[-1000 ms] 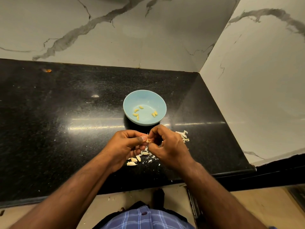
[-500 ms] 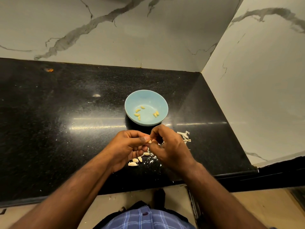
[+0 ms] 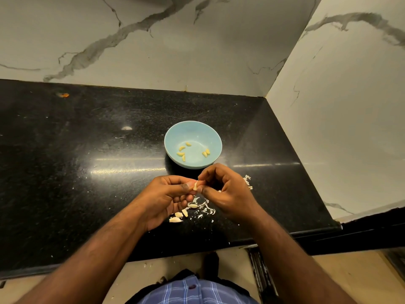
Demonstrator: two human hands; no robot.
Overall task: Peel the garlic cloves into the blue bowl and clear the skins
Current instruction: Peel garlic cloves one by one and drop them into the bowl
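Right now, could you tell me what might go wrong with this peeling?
1. Both hands pinch the clove above the counter, short of the bowl; if the grip slips, it may land among the skins.
2. The unpeeled cloves lie amid those skins, so clearing could sweep them away.
3. Skins by the right hand lie apart and may be missed.

A home kitchen corner: black granite counter, marble-veined wall tiles, garlic skins.

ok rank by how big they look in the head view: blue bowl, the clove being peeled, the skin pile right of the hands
1. blue bowl, clearly largest
2. skin pile, partly hidden behind the right hand, so its rank is uncertain
3. clove pinched between left hand and right hand, mostly covered
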